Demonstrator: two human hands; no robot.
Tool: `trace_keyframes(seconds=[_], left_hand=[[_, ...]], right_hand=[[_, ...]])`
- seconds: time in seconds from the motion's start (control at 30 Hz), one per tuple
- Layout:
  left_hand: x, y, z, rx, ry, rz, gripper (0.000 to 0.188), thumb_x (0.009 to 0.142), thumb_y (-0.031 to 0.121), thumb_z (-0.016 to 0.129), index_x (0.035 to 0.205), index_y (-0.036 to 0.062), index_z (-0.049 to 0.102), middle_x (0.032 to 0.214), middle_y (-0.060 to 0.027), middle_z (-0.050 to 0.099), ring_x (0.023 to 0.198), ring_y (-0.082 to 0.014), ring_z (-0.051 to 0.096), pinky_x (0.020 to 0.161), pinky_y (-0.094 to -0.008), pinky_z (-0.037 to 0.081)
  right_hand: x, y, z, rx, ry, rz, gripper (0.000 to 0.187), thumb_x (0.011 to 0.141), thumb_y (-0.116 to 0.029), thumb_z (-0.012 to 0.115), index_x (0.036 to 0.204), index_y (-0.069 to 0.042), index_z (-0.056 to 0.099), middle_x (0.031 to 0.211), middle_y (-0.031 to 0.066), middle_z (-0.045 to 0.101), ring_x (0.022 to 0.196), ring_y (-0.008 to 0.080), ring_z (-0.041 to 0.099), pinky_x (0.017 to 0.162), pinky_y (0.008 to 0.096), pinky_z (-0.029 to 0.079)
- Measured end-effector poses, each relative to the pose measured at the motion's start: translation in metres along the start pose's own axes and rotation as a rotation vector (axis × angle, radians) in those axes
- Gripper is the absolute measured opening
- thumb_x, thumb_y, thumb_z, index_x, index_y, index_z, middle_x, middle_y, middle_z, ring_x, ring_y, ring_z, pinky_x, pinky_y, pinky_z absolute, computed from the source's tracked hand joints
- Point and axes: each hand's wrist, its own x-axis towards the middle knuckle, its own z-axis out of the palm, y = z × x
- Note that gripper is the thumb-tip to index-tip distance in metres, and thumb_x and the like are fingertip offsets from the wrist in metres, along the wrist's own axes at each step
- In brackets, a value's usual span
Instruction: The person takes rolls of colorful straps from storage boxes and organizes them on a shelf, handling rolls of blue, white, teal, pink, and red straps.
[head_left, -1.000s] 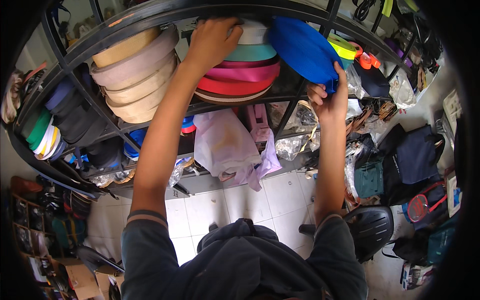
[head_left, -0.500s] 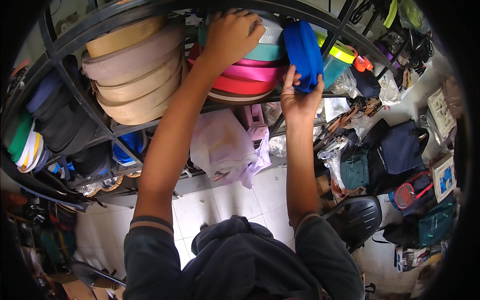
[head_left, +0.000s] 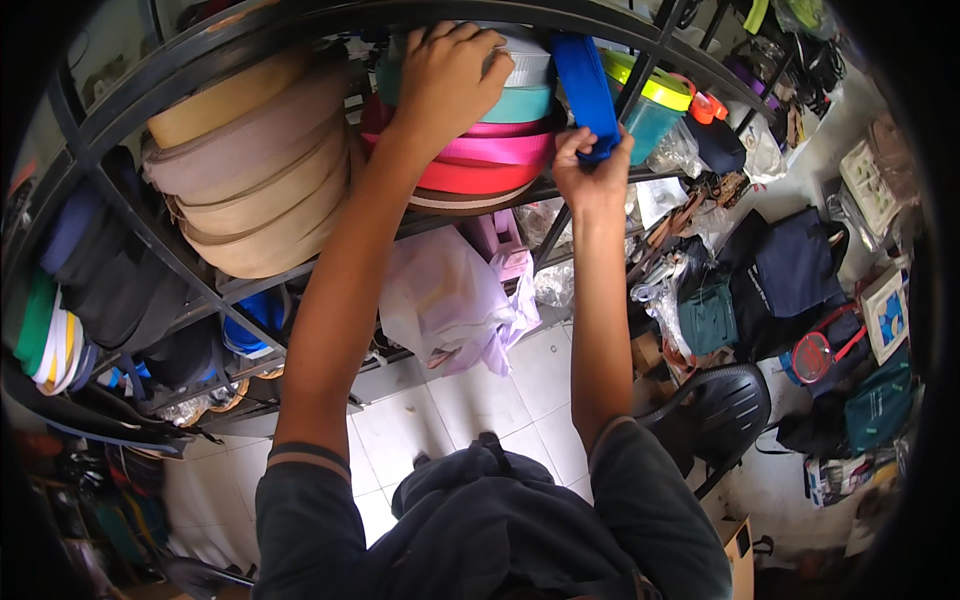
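Note:
My left hand [head_left: 455, 80] rests over the top of a stack of webbing rolls on the shelf, its fingers curved over a grey roll [head_left: 527, 68]. Beneath that lie a teal roll [head_left: 520, 105], a pink roll [head_left: 500, 150] and a red roll [head_left: 475, 176]. To the right of the stack, my right hand [head_left: 592, 175] grips the lower end of a blue webbing roll [head_left: 583, 85] between thumb and fingers. The blue roll stands on edge, tilted, beside a shelf upright; its upper end reaches the top rail.
Beige webbing rolls [head_left: 265, 205] are stacked left of my arm. A jar with a yellow lid [head_left: 650, 85] stands right of the blue roll. Black metal bars [head_left: 180, 240] frame the shelf. A plastic bag [head_left: 445, 295] hangs below, and a black chair [head_left: 715, 415] is at right.
The blue roll has gone farther back into the shelf and turned more edge-on, with my right hand following it. My left hand stays on the stack. The view has shifted slightly.

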Motion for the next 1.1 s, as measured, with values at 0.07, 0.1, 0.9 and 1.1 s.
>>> trace_keyframes(seconds=[0.07,0.1,0.9,1.1], left_hand=[[0.002,-0.002,0.0,-0.022,-0.002,0.01,0.024,0.083,0.023,0.053,0.096,0.0095,0.068,0.095,-0.0065,0.067,0.094,-0.0276,0.058,0.089,-0.0402,0.04],[0.004,0.0,0.002,-0.044,-0.004,0.006,0.024,0.083,0.022,0.053,0.096,0.0095,0.068,0.095,-0.0067,0.067,0.095,-0.0279,0.058,0.089,-0.0403,0.04],[0.059,-0.018,-0.026,-0.238,-0.796,-0.503,0.064,0.077,0.044,0.067,0.126,0.0078,0.048,0.132,-0.0189,0.041,0.119,-0.0413,0.04,0.098,-0.044,0.038],[0.025,-0.034,0.006,-0.046,-0.12,-0.16,0.05,0.08,0.047,0.064,0.111,0.009,0.064,0.109,-0.0158,0.064,0.101,-0.0317,0.06,0.093,-0.0368,0.043]], right_hand=[[0.028,-0.008,0.001,0.018,0.051,0.133,0.034,0.086,-0.037,0.057,0.076,-0.005,0.052,0.062,0.0026,0.047,0.051,0.0107,0.044,0.049,0.0209,0.05],[0.042,-0.017,0.002,0.022,-0.019,0.199,0.034,0.086,-0.037,0.057,0.075,-0.005,0.052,0.061,0.0026,0.046,0.051,0.0106,0.044,0.047,0.0201,0.048],[0.124,-0.067,0.06,-0.7,-0.449,0.515,0.041,0.095,-0.037,0.032,0.067,-0.008,0.038,0.049,-0.0034,0.031,0.035,0.0049,0.024,0.028,0.0198,0.017],[0.123,-0.061,0.068,-0.891,-0.473,0.549,0.043,0.095,-0.04,0.03,0.067,-0.008,0.039,0.05,-0.0044,0.029,0.036,0.0045,0.023,0.029,0.0203,0.017]])
